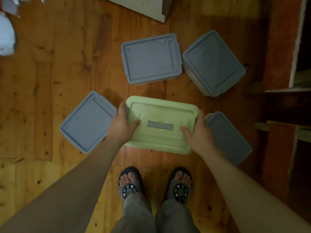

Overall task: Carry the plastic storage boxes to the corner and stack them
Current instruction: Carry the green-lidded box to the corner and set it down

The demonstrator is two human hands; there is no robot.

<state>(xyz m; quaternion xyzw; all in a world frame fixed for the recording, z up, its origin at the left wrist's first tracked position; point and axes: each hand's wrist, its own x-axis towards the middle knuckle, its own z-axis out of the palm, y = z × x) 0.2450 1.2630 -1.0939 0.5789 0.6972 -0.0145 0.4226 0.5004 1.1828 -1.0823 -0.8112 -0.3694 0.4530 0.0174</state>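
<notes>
A pale green storage box (161,115) with a grey handle on its lid is in front of my feet. My left hand (122,125) grips its left end, thumb on the lid and fingers over the side. My right hand (196,132) grips its right end the same way. Whether the box rests on the floor or is lifted I cannot tell. Several grey-lidded boxes lie around it on the wooden floor: one at the left (87,121), one behind (150,58), one at the back right (213,62), one partly hidden under my right forearm (230,140).
My feet in sandals (154,184) stand just behind the green box. A pale cabinet corner (151,7) sits at the top. Dark wooden furniture (286,106) runs along the right. White cloth (6,36) lies at the far left. Open floor spreads to the left.
</notes>
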